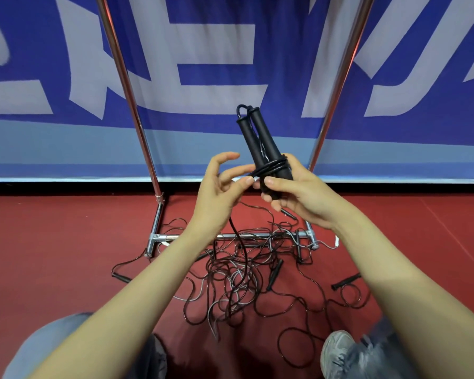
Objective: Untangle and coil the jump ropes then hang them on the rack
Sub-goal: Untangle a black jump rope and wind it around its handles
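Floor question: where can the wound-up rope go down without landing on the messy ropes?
Bare red floor lies left of the rack's left foot, and more lies right of the loose handle and its loop. The middle is crowded: the tangle spreads from the rack's bottom bar back to the knees. The wound-up rope is held off the floor.

Bright, even indoor light leaves only faint, soft shadows on the red floor [66, 242]. Glare streaks the chrome rack poles [126, 83]. Wide-angle distortion splays those poles outward, and the near grey shoe [337, 351] smears with blur.
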